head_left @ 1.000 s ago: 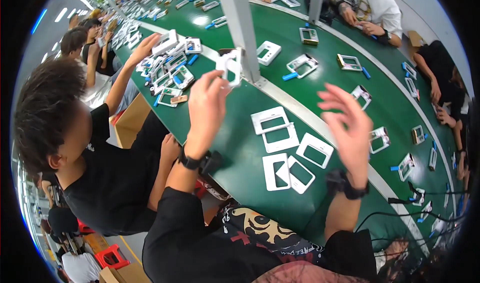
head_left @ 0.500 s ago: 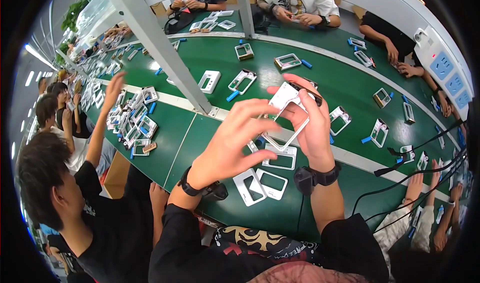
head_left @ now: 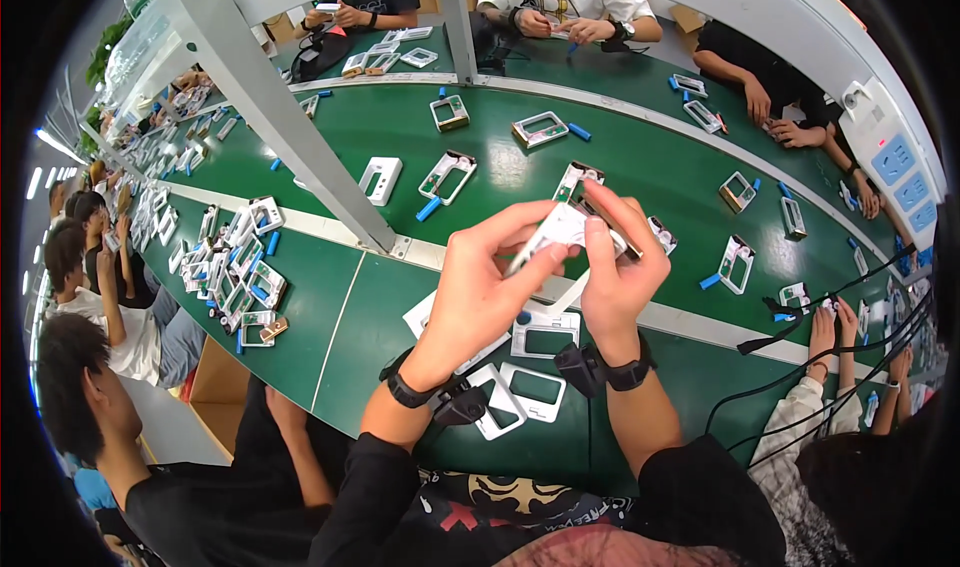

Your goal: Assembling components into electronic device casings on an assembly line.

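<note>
Head view, near to far. Nearest the lower edge, two forearms in black sleeves, each with a black wristband, rise over a green felt-like worktop [head_left: 300,347]. Flat white rectangular plastic frames [head_left: 530,387], each with an open window, lie on the worktop just below the wrists. Left hand [head_left: 480,287] and right hand [head_left: 615,272] meet above them, both closed on one small white rectangular plastic frame with thin rims [head_left: 562,229], held clear of the worktop between the fingertips; the left thumb and forefinger pinch its near corner, and the right fingers curl over its far side. As a judgement, a part this thin and rigid is best gripped by its rims with light, even pressure from both sides, kept level so it neither twists nor slips, and kept over the worktop in case it drops. Beyond the hands a pale strip [head_left: 700,319] crosses the worktop, and a slanted grey metal post [head_left: 280,117] stands on it. Farther out lie more white frames [head_left: 380,179] well apart, small blue cylindrical pieces [head_left: 428,210] beside some, and a crowded heap of frames [head_left: 235,277] to the left. Other people's hands work along the far edge and at both sides
</note>
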`<control>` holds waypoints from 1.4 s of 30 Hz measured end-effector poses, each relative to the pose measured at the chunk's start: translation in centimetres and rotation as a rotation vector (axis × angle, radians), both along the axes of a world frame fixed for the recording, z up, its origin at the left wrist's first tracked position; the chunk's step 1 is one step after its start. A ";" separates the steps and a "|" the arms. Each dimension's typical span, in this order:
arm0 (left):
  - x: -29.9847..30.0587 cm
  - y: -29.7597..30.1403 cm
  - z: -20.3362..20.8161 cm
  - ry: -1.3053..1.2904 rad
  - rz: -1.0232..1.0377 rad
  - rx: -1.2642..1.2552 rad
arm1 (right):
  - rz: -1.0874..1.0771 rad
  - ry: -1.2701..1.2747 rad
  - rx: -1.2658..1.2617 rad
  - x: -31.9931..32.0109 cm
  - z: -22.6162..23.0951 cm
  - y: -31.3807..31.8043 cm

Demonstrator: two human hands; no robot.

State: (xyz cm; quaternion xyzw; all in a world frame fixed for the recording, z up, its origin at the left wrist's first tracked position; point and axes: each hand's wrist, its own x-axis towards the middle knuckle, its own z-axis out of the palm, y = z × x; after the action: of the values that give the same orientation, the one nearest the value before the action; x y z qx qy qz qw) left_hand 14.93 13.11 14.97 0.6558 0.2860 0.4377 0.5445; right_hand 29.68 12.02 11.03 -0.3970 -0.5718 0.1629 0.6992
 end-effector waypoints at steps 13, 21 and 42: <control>-2.5 1.8 -1.5 -0.038 -0.008 -0.082 | 0.156 -0.102 -0.070 -0.9 0.2 1.2; -2.3 2.2 -2.8 0.018 0.084 0.215 | 0.095 -0.132 -0.021 -2.0 -0.6 1.1; -3.6 2.1 -3.1 -0.135 0.035 -0.095 | 0.133 -0.364 0.043 -2.7 -0.1 0.8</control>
State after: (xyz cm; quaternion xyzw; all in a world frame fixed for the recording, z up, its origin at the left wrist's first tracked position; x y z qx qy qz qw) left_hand 11.35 15.22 11.88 0.5932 0.2807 0.4763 0.5852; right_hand 26.99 12.86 10.96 -0.3663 -0.7172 0.1217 0.5801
